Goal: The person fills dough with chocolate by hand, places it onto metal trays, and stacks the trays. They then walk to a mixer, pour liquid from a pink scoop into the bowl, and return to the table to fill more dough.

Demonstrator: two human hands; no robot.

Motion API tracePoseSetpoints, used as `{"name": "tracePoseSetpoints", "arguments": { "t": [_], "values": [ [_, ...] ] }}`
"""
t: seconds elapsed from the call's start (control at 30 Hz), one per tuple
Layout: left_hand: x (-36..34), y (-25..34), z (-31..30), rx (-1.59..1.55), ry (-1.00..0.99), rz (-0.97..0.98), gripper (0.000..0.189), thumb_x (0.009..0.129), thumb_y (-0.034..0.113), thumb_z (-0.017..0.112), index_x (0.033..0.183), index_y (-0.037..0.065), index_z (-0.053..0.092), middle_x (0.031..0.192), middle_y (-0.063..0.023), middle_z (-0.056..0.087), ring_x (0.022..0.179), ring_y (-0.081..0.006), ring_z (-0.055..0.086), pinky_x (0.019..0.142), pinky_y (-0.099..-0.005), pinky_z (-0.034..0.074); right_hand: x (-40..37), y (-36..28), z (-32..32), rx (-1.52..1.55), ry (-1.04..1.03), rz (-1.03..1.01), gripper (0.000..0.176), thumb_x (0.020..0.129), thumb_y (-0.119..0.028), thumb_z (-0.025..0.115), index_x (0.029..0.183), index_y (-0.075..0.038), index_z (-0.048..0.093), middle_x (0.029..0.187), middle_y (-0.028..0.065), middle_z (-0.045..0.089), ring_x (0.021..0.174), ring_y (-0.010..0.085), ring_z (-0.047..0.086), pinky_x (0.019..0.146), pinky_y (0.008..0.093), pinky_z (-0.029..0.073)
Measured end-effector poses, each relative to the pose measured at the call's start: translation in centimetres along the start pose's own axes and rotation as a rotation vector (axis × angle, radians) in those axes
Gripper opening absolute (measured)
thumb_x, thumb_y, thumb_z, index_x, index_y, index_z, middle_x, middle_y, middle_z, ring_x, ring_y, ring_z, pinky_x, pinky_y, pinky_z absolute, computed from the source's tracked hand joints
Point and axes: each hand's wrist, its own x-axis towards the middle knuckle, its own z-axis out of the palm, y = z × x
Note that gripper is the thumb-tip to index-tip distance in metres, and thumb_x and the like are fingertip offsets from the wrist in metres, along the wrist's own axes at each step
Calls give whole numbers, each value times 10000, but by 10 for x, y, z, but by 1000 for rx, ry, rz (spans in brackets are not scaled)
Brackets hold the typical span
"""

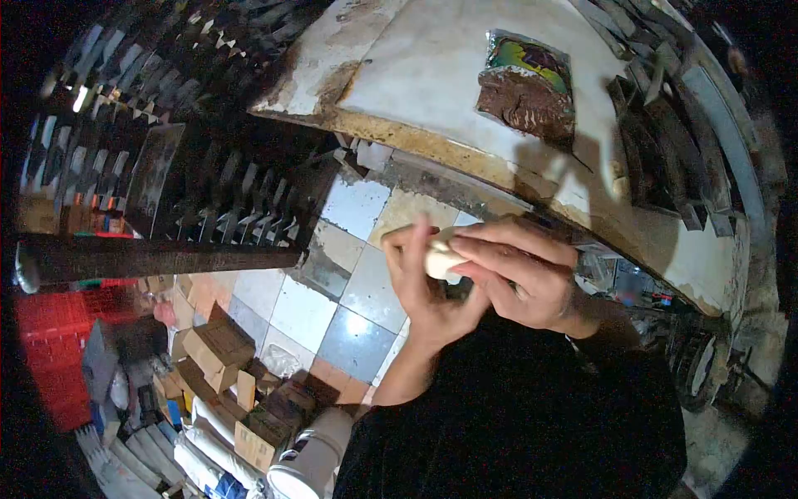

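Pale lump is up in midair between both hands, off the counter — prob. so fingers can work it from two sides. L hand cups it from beside/below, grip part-closed round it; R hand has fingertips pressed on it, grip closed on its near side. Lump looks smooth, soft, rounded, dough-like. Packet lies flat on the counter — shiny printed plastic, dk brown contents; worktop pale w/ rough, stained edge.
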Motion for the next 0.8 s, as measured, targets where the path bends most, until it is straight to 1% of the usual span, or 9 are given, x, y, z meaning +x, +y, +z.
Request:
{"name": "tracePoseSetpoints", "arguments": {
  "t": [0.13, 0.2, 0.23, 0.4, 0.57, 0.63, 0.7, 0.77, 0.8],
  "values": [
    [-1, -1, 13, -905, -238, -339, 619, 860, 579, 496, 1115, 22, 584, 1131, -144, 414, 1033, -255, 445, 907, -387, 374, 3, 4, -37, 82, 44, 137, 295, 688, -97, 815, 936, 8, 694, 961, 110, 652, 788, 202, 647, 648, 286, 515],
    [1, -9, 35, -897, -282, -106, 542, 924, 567, 414, 1011, 78, 632, 1058, -135, 418, 1029, -276, 441, 910, -419, 373, 11, -7, -62, 245, 76, 417, 284, 676, -95, 829, 914, -8, 700, 896, 95, 665, 738, 174, 632, 621, 274, 496],
    [8, -7, 47, -827, -301, -34, 499, 920, 546, 451, 980, 84, 631, 1047, -138, 423, 1001, -273, 447, 885, -414, 382, 16, -13, -74, 327, 109, 555, 280, 670, -94, 836, 902, -16, 702, 863, 88, 672, 713, 160, 624, 607, 268, 486],
    [33, 16, 132, -626, -165, 155, 296, 830, 296, 705, 998, 104, 555, 1036, -141, 437, 908, -249, 459, 754, -370, 413, -15, 13, -126, 180, 304, 240, 270, 715, 17, 736, 980, -21, 702, 898, 132, 691, 831, 232, 676, 720, 324, 539],
    [37, 66, 251, -804, -259, -54, 1006, 610, 478, 869, 1327, 6, 344, 1093, -119, 423, 893, -190, 474, 755, -329, 463, -41, 58, -213, -32, 488, 1, 287, 708, 13, 738, 990, -28, 706, 955, 149, 693, 886, 265, 690, 831, 340, 548],
    [54, 66, 297, -885, -609, 63, 893, 604, 476, 873, 1224, -23, 469, 1077, -130, 483, 910, -198, 509, 714, -334, 473, -57, 74, -242, 12, 471, 124, 152, 758, -48, 715, 910, -39, 702, 905, 124, 687, 802, 265, 686, 774, 382, 550],
    [68, 72, 347, -974, -701, 287, 455, 680, 374, 841, 836, 6, 623, 799, -107, 584, 730, -233, 567, 637, -338, 465, -73, 84, -276, 9, 352, 306, 94, 785, -65, 687, 876, -42, 691, 900, 112, 678, 796, 273, 677, 757, 405, 543],
    [70, 82, 375, -738, -617, 344, 345, 741, 268, 806, 725, 11, 576, 699, -91, 563, 644, -236, 543, 613, -326, 458, -73, 84, -323, -274, 305, 325, 135, 800, -79, 648, 930, -43, 664, 935, 128, 657, 830, 306, 657, 784, 425, 523],
    [63, 90, 381, -647, -650, 100, 257, 755, 159, 770, 706, 14, 564, 682, -98, 557, 648, -217, 551, 596, -315, 460, -76, 82, -340, -432, 337, 316, 165, 800, -82, 643, 959, -42, 657, 954, 141, 651, 850, 315, 652, 799, 426, 518]
  ]
}}
